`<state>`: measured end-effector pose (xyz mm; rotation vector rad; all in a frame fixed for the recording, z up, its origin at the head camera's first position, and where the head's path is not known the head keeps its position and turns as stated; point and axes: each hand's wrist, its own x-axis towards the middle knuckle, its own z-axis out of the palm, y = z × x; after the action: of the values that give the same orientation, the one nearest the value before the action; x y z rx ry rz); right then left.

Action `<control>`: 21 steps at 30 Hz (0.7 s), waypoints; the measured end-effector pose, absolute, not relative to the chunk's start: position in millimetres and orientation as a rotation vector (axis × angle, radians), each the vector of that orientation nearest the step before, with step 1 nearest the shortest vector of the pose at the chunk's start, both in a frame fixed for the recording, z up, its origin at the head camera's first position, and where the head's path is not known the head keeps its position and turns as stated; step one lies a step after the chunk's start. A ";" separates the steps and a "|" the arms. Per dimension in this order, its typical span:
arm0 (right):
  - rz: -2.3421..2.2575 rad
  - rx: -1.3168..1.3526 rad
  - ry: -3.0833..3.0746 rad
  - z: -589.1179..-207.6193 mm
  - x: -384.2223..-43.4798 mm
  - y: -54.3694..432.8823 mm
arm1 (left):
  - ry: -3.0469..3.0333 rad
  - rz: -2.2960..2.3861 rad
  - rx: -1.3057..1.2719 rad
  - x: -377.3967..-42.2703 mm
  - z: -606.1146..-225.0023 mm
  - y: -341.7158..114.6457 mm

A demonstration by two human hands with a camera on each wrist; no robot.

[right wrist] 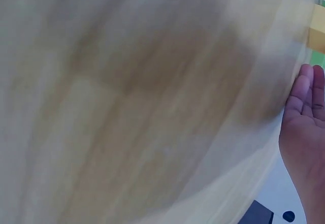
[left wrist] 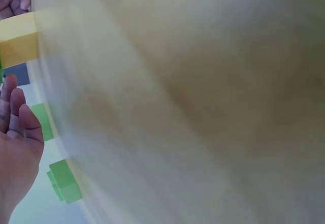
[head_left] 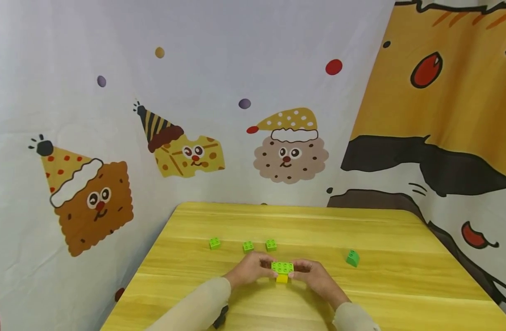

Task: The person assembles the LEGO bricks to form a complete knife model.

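**Both hands meet on a green brick over a yellow one**

The printed cloth (head_left: 236, 69) fills most of your head view: cartoon biscuit faces in party hats on white, with an orange and black panel on the right. Below it lies the wooden counter (head_left: 401, 285), pale yellow and grained.

Your left hand (head_left: 253, 269) and right hand (head_left: 315, 276) come together near the counter's front middle, sleeves in beige. Between them sits the flat green brick (head_left: 282, 267), studs up, resting on top of the small yellow brick (head_left: 282, 278), which stands on the counter. The fingers of each hand curl in and pinch the green brick's ends, left fingers on its left end, right fingers on its right.

Just behind your hands stand two small green bricks, the middle green brick (head_left: 248, 247) and the inner green brick (head_left: 271, 244), with the far-left green brick (head_left: 214, 243) a little apart. The sloped green brick (head_left: 352, 258) sits well apart to the right.

Your wrist views are mostly blurred counter surface; each shows only a palm edge and slivers of yellow and green.
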<state>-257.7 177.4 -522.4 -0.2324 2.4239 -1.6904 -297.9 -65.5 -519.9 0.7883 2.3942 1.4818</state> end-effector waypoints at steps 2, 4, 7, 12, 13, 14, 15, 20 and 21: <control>-1.662 -0.232 2.442 -520.5 -257.8 178.0 | 2.411 1.466 0.789 -297.5 -518.6 -64.8; -1.647 -0.207 2.474 -517.3 -259.0 179.8 | 2.417 1.454 0.785 -297.5 -516.6 -63.9; -1.639 -0.137 2.529 -510.0 -262.4 185.4 | 2.428 1.438 0.760 -296.9 -513.8 -62.1; -1.683 -0.049 2.577 -495.6 -270.2 200.5 | 2.436 1.428 0.733 -294.5 -509.2 -61.1; -1.696 -0.050 2.577 -492.4 -271.1 204.4 | 2.434 1.426 0.731 -294.3 -508.7 -61.3; -1.708 -0.051 2.578 -489.5 -271.5 208.4 | 2.434 1.423 0.732 -294.4 -508.7 -61.5; -1.717 -0.054 2.580 -486.9 -272.1 212.5 | 2.436 1.419 0.730 -294.1 -508.4 -61.6; -1.743 -0.071 2.584 -475.3 -274.4 235.8 | 2.448 1.402 0.714 -293.0 -507.7 -61.7; -1.736 -0.073 2.590 -473.5 -275.0 240.7 | 2.451 1.399 0.711 -292.8 -507.6 -61.5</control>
<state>-275.0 240.7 -473.5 -0.0725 2.5902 -1.7360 -292.8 -61.5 -507.6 0.7110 2.4511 1.3987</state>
